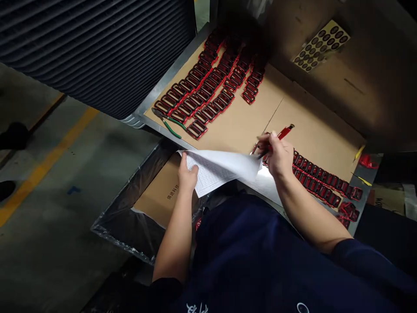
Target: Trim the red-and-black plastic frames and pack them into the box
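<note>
1. One white gridded sheet, its upper side curling over, spans the near edge of a cardboard-topped bench. From my remote seat I judge it feather-light, limp and quick to crease; I would pinch opposite margins, clear of the fold.

2. The left hand grasps the sheet's left end, thumb against the paper; fingers beneath are hidden from me.

3. At the sheet's right end, the right hand has its fingers closed around a red pen-like tool, dark tip towards the paper. I cannot tell whether those fingers touch the sheet.

4. Beyond the sheet's left end lie green-handled pliers, with rows of red-and-black parts farther off.

5. More rows, the right-hand parts, run to the right of the sheet.

6. Below the sheet's left end, I see a printed brown carton amid clear plastic.
</note>
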A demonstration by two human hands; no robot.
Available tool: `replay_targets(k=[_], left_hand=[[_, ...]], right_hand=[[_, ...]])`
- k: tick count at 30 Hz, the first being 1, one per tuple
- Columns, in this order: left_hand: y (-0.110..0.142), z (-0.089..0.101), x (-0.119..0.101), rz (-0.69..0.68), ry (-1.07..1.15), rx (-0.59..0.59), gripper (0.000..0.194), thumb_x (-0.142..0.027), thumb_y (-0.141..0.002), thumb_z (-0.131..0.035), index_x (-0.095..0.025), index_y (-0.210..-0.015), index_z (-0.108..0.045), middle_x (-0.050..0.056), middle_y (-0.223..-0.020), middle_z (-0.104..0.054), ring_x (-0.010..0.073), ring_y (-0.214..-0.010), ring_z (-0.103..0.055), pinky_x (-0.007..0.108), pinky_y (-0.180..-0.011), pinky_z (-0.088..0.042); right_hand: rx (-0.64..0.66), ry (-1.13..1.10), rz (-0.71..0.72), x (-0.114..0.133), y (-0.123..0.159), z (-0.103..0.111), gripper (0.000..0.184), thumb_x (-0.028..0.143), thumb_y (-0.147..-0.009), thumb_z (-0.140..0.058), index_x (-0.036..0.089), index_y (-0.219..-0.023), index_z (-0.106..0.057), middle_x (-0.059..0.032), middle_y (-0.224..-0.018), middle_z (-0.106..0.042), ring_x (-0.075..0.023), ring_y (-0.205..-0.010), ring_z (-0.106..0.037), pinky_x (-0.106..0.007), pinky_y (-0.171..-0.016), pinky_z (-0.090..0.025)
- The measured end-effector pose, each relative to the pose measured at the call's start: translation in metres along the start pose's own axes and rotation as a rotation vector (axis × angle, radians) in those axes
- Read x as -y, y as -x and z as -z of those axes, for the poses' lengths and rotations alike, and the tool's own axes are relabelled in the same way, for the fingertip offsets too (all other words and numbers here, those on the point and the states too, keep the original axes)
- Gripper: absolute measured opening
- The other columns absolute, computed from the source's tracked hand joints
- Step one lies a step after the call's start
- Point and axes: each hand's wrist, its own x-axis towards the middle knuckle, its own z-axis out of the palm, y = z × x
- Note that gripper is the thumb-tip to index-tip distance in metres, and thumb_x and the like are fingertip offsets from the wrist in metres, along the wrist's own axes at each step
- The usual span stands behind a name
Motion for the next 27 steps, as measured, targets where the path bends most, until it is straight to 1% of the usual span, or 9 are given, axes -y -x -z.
replay_targets(k=[3, 6, 11, 13, 15, 18, 20, 24, 27], left_hand=[[-0.003, -0.012, -0.011, -0.031, -0.008, -0.004, 0.078, -0.009, -0.077, -0.062, -0.024, -0.152, -0.043, 0.006, -0.146, -0.061, 0.0218, -0.134, -0.058, 0.035, -0.114, -0.046], [-0.003, -0.021, -0.028, -0.006, -0.063, -0.023, 0.073, -0.010, -0.078, -0.062, -0.025, -0.148, -0.048, 0.007, -0.134, -0.069, 0.0251, -0.125, -0.065, 0.039, -0.110, -0.050], [0.000, -0.027, -0.072, 0.034, -0.378, -0.028, 0.069, -0.021, -0.080, -0.068, -0.016, -0.146, -0.049, 0.019, -0.136, -0.064, 0.0396, -0.129, -0.060, 0.053, -0.111, -0.046], [0.001, -0.029, -0.086, 0.073, -0.518, -0.020, 0.071, -0.028, -0.081, -0.071, -0.011, -0.146, -0.047, 0.025, -0.138, -0.060, 0.0440, -0.127, -0.060, 0.056, -0.109, -0.047], [0.002, -0.031, -0.091, 0.095, -0.562, -0.010, 0.080, -0.037, -0.076, -0.078, -0.010, -0.145, -0.046, 0.027, -0.137, -0.058, 0.0470, -0.125, -0.060, 0.058, -0.107, -0.048], [0.001, -0.033, -0.084, 0.065, -0.522, 0.018, 0.090, -0.042, -0.068, -0.086, -0.013, -0.143, -0.047, 0.024, -0.137, -0.056, 0.0473, -0.126, -0.058, 0.059, -0.108, -0.047], [0.000, -0.035, -0.073, 0.053, -0.453, 0.018, 0.086, -0.037, -0.068, -0.086, -0.014, -0.141, -0.048, 0.022, -0.138, -0.056, 0.0442, -0.130, -0.056, 0.056, -0.111, -0.045], [0.001, -0.041, -0.059, 0.066, -0.388, 0.000, 0.077, -0.026, -0.073, -0.082, -0.013, -0.141, -0.048, 0.020, -0.138, -0.058, 0.0380, -0.134, -0.054, 0.049, -0.116, -0.042], [0.003, -0.044, -0.057, 0.073, -0.390, 0.000, 0.075, -0.025, -0.075, -0.080, -0.014, -0.142, -0.049, 0.019, -0.135, -0.058, 0.0382, -0.134, -0.054, 0.049, -0.116, -0.042]], right_hand=[[0.448, -0.529, -0.182, 0.013, 0.018, -0.022, 0.062, 0.062, -0.096, -0.041, 0.018, -0.062, -0.068, 0.0010, -0.044, -0.041, -0.0132, -0.046, -0.042, -0.027, -0.050, -0.038], [0.930, -0.678, -0.222, 0.035, 0.035, -0.024, 0.050, 0.051, -0.087, -0.057, 0.016, -0.053, -0.068, 0.0004, -0.038, -0.042, -0.0125, -0.043, -0.041, -0.027, -0.049, -0.035], [1.247, -0.707, -0.064, 0.060, 0.048, 0.004, 0.036, 0.037, -0.089, -0.059, 0.014, -0.065, -0.074, -0.0087, -0.067, -0.069, -0.0222, -0.080, -0.065, -0.036, -0.082, -0.050], [1.216, -0.656, -0.136, 0.048, 0.045, 0.000, 0.039, 0.038, -0.088, -0.056, 0.016, -0.060, -0.069, -0.0113, -0.080, -0.075, -0.0278, -0.098, -0.066, -0.043, -0.096, -0.049], [1.023, -0.453, -0.200, 0.028, 0.036, -0.013, 0.036, 0.035, -0.087, -0.054, 0.018, -0.058, -0.067, -0.0099, -0.089, -0.076, -0.0291, -0.110, -0.064, -0.046, -0.106, -0.043], [0.661, -0.112, -0.119, 0.004, 0.014, -0.033, 0.035, 0.027, -0.087, -0.047, 0.021, -0.060, -0.068, -0.0064, -0.094, -0.076, -0.0286, -0.125, -0.058, -0.049, -0.117, -0.032], [0.543, -0.007, -0.037, -0.001, 0.001, -0.043, 0.036, 0.024, -0.088, -0.045, 0.022, -0.062, -0.070, -0.0048, -0.095, -0.075, -0.0273, -0.128, -0.056, -0.048, -0.119, -0.031], [0.511, -0.127, -0.010, -0.009, -0.014, -0.068, 0.032, 0.025, -0.090, -0.047, 0.021, -0.075, -0.074, -0.0044, -0.101, -0.073, -0.0227, -0.116, -0.061, -0.037, -0.103, -0.048], [0.463, -0.250, -0.189, -0.023, -0.025, -0.089, 0.042, 0.032, -0.098, -0.038, 0.019, -0.080, -0.075, -0.0024, -0.074, -0.065, -0.0158, -0.076, -0.064, -0.027, -0.072, -0.053]])
